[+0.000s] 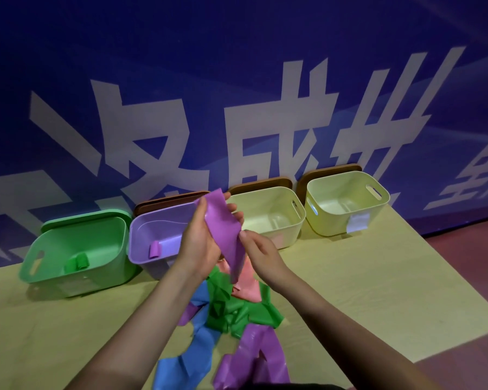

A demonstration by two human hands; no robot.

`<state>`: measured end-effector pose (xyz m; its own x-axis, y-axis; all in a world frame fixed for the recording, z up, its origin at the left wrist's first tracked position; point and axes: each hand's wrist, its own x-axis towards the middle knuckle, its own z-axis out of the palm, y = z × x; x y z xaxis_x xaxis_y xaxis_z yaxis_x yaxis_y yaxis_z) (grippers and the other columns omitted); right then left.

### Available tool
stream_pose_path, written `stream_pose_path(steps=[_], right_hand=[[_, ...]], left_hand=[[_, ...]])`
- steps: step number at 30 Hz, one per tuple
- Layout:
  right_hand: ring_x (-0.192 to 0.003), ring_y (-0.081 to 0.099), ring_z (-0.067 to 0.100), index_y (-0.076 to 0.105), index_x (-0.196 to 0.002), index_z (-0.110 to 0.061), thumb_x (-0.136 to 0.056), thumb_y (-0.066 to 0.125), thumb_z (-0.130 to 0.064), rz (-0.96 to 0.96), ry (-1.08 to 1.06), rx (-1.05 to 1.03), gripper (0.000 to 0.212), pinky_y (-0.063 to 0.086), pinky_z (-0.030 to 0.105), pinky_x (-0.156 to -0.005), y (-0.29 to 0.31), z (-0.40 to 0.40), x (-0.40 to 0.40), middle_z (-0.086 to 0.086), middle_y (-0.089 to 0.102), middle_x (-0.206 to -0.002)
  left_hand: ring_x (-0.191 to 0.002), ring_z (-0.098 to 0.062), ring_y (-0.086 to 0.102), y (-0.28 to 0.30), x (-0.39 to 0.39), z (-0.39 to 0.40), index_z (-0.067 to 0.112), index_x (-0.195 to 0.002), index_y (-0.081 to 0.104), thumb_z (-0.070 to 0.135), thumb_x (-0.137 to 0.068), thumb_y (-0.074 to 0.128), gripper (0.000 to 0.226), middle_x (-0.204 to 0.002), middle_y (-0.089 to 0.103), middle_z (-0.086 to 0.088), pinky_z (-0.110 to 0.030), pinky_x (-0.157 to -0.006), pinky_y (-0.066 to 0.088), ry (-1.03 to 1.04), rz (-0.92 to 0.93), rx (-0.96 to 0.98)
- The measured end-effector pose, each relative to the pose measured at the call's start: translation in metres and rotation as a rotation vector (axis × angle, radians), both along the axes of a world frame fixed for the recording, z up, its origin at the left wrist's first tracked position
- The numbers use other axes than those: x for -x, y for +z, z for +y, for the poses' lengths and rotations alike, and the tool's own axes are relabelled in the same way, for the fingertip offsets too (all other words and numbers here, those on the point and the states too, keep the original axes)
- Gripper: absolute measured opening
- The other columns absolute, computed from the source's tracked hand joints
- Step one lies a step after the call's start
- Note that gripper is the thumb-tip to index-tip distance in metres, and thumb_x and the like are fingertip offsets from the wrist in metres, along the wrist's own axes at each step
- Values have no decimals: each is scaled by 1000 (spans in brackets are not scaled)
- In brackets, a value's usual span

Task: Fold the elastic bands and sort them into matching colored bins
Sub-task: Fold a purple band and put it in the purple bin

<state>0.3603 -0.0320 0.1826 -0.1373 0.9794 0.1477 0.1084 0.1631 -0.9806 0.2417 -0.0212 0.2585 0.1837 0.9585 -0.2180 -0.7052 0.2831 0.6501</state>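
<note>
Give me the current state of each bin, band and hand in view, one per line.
Left hand: grips the purple band.
Right hand: pinches its lower part.
Purple band: held up, partly folded.
Green bin: open, one rolled green band inside.
Purple bin: open, one rolled purple band inside.
Two yellow bins: open, no bands visible.
Band pile: loose and unfolded on the table.
</note>
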Motion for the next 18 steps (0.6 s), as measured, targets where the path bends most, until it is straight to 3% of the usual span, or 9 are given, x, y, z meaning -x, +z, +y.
stream_pose_path(steps=[4,7,11,13,15,18], right_hand=[[-58,37,9,45,-66,2,-86,47,-51,24,-68,-31,57,30,29,-55,-11,-10,12,5,40,-61],[-61,47,10,56,-74,-2,-86,58,-45,17,36,49,44,39,30,-58,-19,-18,13,1,51,-65],[-65,47,7,56,-74,4,-83,64,-41,-58,136,154,47,37,27,-58,-27,-18,4,3,51,-70],[-62,47,1,58,-74,0,-87,68,-31,-109,176,193,35,37,20,-58,-29,-16,-1,2,52,-70],[-66,50,-2,65,-85,-6,-88,68,-25,-139,192,211,19,39,16,-63,-29,-14,-7,0,58,-76],[-86,58,4,66,-105,-17,-81,63,-42,-100,44,133,34,44,17,-77,-19,-8,-13,-3,66,-96]], left_hand=[[-63,-15,52,0,9,5,14,-97,61,42,-100,34,39,-67,55,-1,-30,-69,45,89,37,-9],[-58,-14,51,0,13,5,14,-96,59,41,-101,31,39,-63,54,1,-27,-64,46,122,40,-28],[-62,-16,49,-7,16,5,14,-93,60,38,-101,33,37,-65,56,0,-28,-68,42,130,60,-17],[-62,-16,50,-12,16,4,13,-94,60,38,-101,34,37,-66,57,-1,-28,-67,42,112,86,-12],[-58,-14,53,-15,16,3,11,-99,60,39,-101,33,39,-65,58,-1,-26,-64,46,101,167,-20],[-53,-12,56,-19,13,1,6,-98,61,36,-102,31,43,-61,59,-2,-26,-61,48,87,325,2]])
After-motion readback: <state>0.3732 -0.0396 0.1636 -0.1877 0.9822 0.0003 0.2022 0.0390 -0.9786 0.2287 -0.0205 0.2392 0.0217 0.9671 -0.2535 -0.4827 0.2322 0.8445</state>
